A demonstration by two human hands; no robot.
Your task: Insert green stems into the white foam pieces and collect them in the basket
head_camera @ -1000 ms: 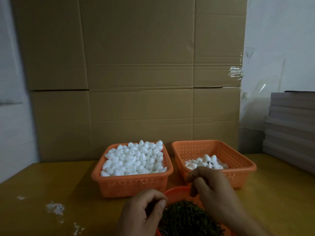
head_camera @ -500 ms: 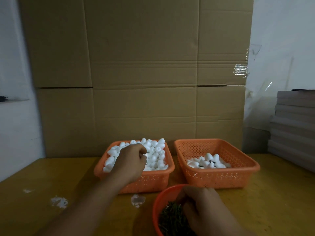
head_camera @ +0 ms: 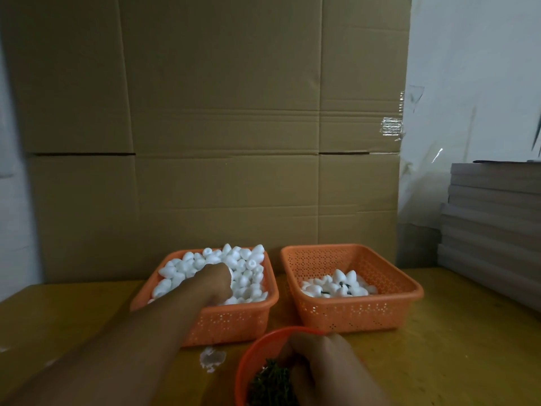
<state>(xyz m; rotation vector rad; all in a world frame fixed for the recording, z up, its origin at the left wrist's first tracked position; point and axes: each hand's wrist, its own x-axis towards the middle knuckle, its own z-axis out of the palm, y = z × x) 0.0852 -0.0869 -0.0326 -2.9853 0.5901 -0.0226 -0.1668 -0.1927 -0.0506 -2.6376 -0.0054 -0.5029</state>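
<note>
Left hand [head_camera: 218, 281] digs in the foam pieces [head_camera: 243, 266], right hand [head_camera: 325, 361] in the green stems [head_camera: 269, 385], gathering both halves; can't tell either grip.

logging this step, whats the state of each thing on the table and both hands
left basket: heaped full of plain white foam pieces
right basket: a small pile of finished pieces, mostly bare
round bowl: holds green stems
left hand: down among the foam, fingers hidden
right hand: fingers in the bowl at the stems, grip unclear
</note>
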